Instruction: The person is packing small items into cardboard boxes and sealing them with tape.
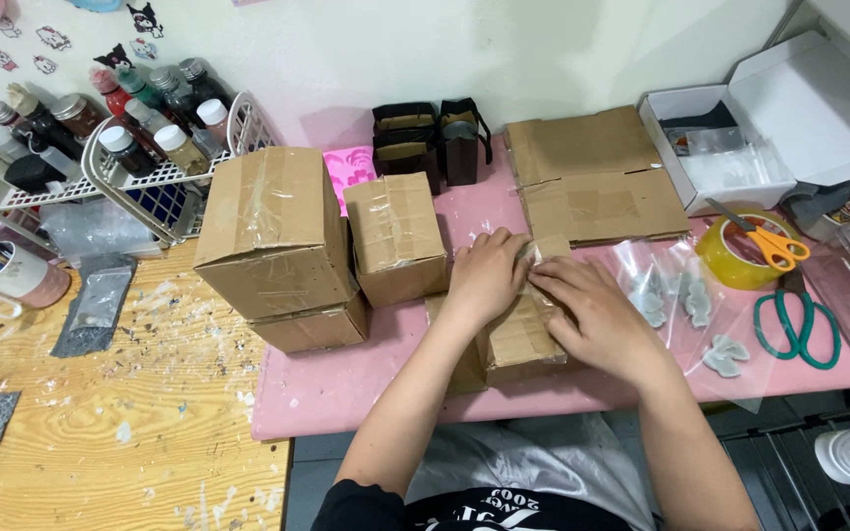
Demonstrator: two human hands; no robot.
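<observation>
A small taped cardboard box [518, 344] lies on the pink mat [346, 379] in front of me. My left hand [487, 275] rests on its top left, fingers curled over the taped seam. My right hand [597, 315] presses on the box's top right, fingertips meeting the left hand at the tape. Both hands cover most of the box's top.
Two stacked larger boxes [273, 231] and a medium box [397, 236] stand to the left. Flattened cardboard [592, 177] lies behind. A tape roll [735, 258] with orange scissors [774, 246], green scissors [799, 329], clear bags [686, 300], an open white box [730, 147], and a bottle rack [150, 138] surround them.
</observation>
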